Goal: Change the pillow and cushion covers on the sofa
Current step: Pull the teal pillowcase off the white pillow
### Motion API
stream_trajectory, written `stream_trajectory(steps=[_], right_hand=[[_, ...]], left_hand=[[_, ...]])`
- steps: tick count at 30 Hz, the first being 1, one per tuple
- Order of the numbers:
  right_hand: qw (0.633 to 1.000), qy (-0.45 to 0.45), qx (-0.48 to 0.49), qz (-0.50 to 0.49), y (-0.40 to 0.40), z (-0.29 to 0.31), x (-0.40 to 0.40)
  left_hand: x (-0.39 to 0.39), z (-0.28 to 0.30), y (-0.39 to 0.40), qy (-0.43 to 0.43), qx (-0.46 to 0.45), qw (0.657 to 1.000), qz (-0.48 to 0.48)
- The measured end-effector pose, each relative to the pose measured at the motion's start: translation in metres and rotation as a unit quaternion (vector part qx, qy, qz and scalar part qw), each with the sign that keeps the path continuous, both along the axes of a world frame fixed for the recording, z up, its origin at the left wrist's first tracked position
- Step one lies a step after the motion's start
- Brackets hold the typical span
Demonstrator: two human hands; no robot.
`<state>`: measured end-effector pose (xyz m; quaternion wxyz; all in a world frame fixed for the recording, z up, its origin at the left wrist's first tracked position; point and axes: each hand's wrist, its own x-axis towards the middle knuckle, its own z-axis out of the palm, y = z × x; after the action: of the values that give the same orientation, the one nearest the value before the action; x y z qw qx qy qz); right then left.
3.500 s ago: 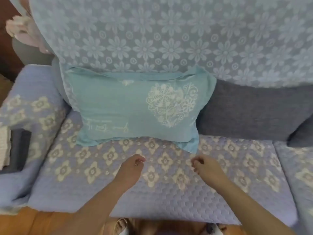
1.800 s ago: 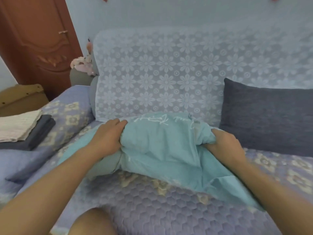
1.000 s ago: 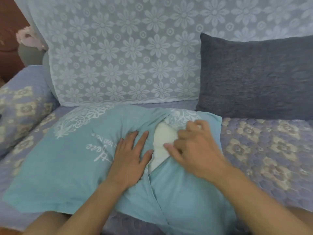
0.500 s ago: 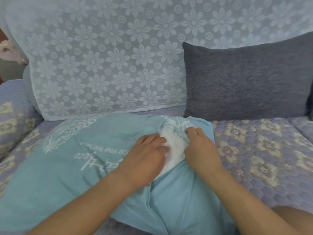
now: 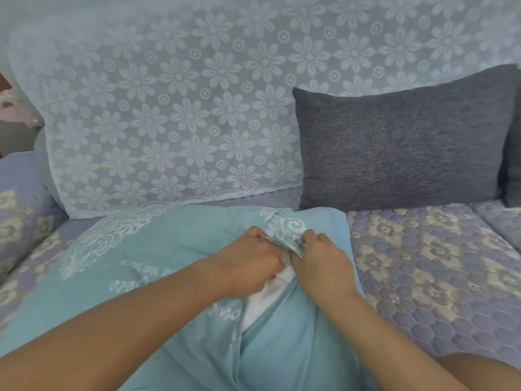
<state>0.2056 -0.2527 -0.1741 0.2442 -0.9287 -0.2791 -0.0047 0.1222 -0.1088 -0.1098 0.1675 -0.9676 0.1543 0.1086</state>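
Note:
A teal pillow cover (image 5: 146, 258) with white print lies flat on the sofa seat, its back opening facing up. The white inner pillow (image 5: 265, 294) shows through the slit. My left hand (image 5: 248, 263) is curled at the opening, its fingers gripping the white pillow and the cover's edge. My right hand (image 5: 321, 258) pinches the patterned flap of the cover (image 5: 284, 232) and pulls it up. A dark grey cushion (image 5: 403, 145) leans against the backrest on the right.
A white lace throw with flowers (image 5: 169, 108) drapes the backrest. The quilted purple seat cover (image 5: 428, 258) stretches to the right. The padded armrest (image 5: 19, 198) is at the left. My knee (image 5: 485, 371) shows at the bottom right.
I took the teal pillow from the backrest and laid it flat with the opening up. Both hands have closed on the opening; the flap is now lifted off the white inner pillow.

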Motion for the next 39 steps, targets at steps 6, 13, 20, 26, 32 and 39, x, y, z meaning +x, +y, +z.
stream_trajectory(steps=[6,13,20,26,32,39], right_hand=[[0.999,-0.006,-0.009,-0.051,-0.01,0.002,0.033],[0.996,-0.022,0.082,0.018,-0.002,0.005,0.02],[0.998,0.038,0.034,0.034,-0.01,0.008,0.011],[0.997,0.03,0.061,0.036,0.001,0.012,0.013],[0.954,0.227,0.195,0.022,-0.005,0.014,0.018],[0.994,0.079,0.053,0.049,-0.007,0.021,0.012]], left_hand=[[-0.083,0.029,0.016,-0.066,-0.008,0.994,-0.088],[-0.088,0.025,0.025,-0.039,-0.09,0.995,-0.024],[-0.015,0.02,-0.015,0.049,-0.213,0.97,0.105],[0.01,0.004,-0.039,-0.099,-0.153,0.937,0.299],[-0.002,-0.027,-0.043,-0.174,-0.086,0.904,0.38],[-0.008,-0.015,-0.04,-0.222,-0.134,0.942,0.211]])
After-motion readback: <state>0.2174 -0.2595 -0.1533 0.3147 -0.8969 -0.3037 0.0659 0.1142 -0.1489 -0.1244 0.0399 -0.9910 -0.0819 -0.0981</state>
